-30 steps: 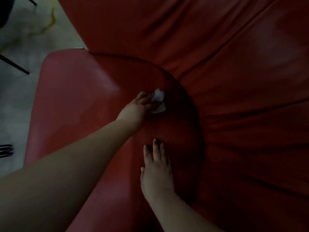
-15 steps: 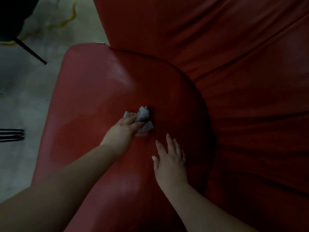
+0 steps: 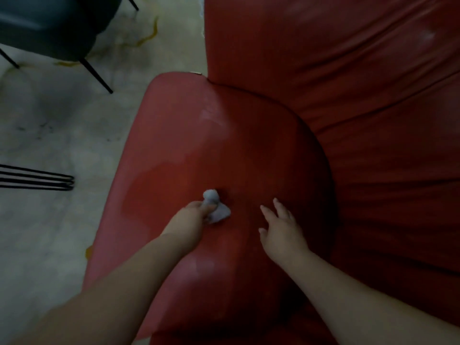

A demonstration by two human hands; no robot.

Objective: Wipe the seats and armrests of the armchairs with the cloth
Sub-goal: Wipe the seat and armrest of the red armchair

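Armrest wipe underway: left hand grips cloth; right hand loose, fingers spread, at 3 o'clock. Next prob needs stroke toward 6.

Red armrest, centre frame, looks like smooth leather with a soft sheen; creased seat at right is duller. Crumpled pale cloth looks soft, matt. Floor, left, looks like marbled stone.

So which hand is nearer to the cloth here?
Left. The left hand grips the cloth and presses it on the red armrest. The right hand lies open on the armrest to the cloth's right, not touching it.
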